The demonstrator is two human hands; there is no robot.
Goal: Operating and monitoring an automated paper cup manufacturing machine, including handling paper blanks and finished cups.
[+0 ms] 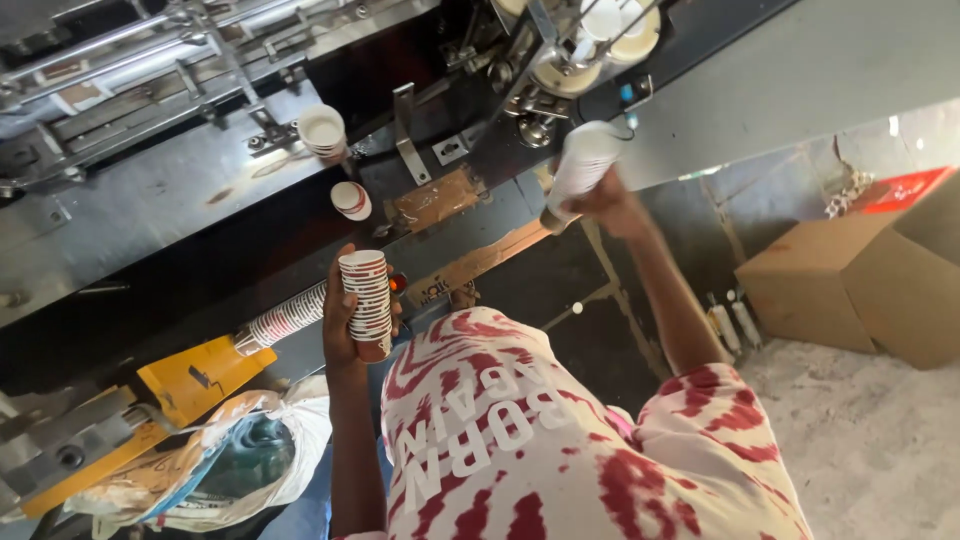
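Gripping a stack of paper cups (367,300) in left hand (342,320), right hand (605,200) clutching white cup sleeve (580,170), beside machine (200,190)

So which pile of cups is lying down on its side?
The long pile on the machine, beside the left hand. That hand's short pile stands upright, and the right hand holds a slanted pile.

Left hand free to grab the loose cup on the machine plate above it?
Probably not as is: the left hand is wrapped around a stack of paper cups. The path up to the loose cup looks unobstructed, though.
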